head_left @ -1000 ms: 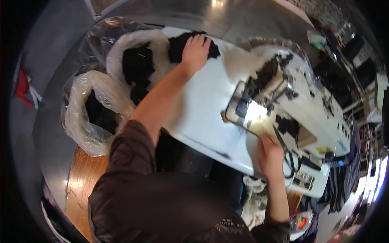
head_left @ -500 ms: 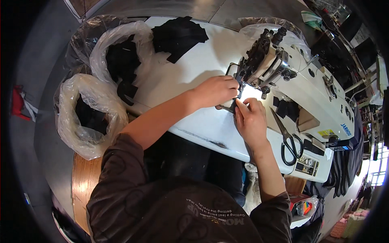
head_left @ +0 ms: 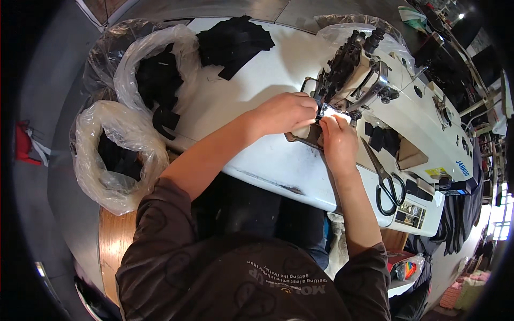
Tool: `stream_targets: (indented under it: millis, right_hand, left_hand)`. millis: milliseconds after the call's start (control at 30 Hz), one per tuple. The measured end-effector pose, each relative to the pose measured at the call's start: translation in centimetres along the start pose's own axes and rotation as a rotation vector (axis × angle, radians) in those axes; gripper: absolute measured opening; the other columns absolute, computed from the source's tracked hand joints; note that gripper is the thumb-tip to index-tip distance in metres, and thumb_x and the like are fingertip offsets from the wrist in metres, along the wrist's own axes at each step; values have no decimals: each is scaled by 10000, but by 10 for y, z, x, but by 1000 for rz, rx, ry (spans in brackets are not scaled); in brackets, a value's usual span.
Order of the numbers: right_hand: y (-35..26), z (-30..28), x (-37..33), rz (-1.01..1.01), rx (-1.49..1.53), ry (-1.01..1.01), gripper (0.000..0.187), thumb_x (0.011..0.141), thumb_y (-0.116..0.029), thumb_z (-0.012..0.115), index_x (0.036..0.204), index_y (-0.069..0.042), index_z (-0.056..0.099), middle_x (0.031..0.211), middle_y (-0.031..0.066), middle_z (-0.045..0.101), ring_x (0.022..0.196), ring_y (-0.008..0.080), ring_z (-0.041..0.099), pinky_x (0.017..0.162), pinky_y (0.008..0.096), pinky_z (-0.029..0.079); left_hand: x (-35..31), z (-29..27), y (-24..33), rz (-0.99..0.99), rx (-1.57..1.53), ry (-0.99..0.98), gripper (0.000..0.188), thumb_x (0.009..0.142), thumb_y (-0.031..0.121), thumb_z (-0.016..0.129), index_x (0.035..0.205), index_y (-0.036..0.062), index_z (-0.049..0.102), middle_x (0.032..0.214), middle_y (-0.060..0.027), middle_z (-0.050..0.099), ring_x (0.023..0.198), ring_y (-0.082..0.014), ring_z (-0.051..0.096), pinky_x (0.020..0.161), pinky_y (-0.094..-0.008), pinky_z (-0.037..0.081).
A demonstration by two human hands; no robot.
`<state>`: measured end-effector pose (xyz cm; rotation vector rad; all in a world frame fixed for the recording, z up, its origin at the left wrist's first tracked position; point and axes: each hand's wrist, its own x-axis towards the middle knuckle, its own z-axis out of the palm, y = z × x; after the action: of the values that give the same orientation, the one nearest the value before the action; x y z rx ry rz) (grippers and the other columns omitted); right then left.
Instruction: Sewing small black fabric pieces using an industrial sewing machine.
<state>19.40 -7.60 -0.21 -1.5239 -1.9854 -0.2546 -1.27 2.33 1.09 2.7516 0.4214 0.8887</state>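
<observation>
Both hands meet under the needle area of a white sewing machine, in its bright work light. With fingers bent and pressed together, my left hand pinches a small piece of black fabric from the left. My right hand is closed on the fabric's near side, thumb and fingertips together. Most of the piece is hidden by my fingers and the machine's presser parts. Right of my right hand, black-handled scissors lie on the white table.
Two clear plastic bags, one farther and one nearer, hold black cloth at the left. A pile of black fabric pieces lies at the table's far side. More black scraps sit under the machine arm.
My hands have moved slightly right and closer together at the needle area. The right fingers are now more tightly bunched. The whole view has shifted a little.
</observation>
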Motion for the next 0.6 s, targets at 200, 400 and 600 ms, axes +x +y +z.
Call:
stream_targets:
  millis: [200,400,600]
  right_hand:
    - [-8,-12,-8,91,203,25,82,989,-61,729,1063,-45,760,979,146,698,807,359,687,733,458,555]
    - [-21,-20,-15,52,236,60,189,942,4,730,1125,-24,773,989,134,680,860,337,671,771,446,544]
    - [-22,-15,-13,-40,39,36,269,914,7,745,1178,-13,788,1098,132,673,954,324,649,842,442,538]
  left_hand:
    - [1,14,7,-300,-141,56,126,898,126,766,912,19,703,1016,-88,698,965,-315,690,872,-425,573]
    - [11,18,14,-508,-214,66,59,844,77,747,846,22,725,985,-104,707,924,-340,696,823,-447,572]
    - [19,11,25,-678,-329,106,55,834,47,718,884,40,739,956,-105,700,914,-345,700,817,-469,581]
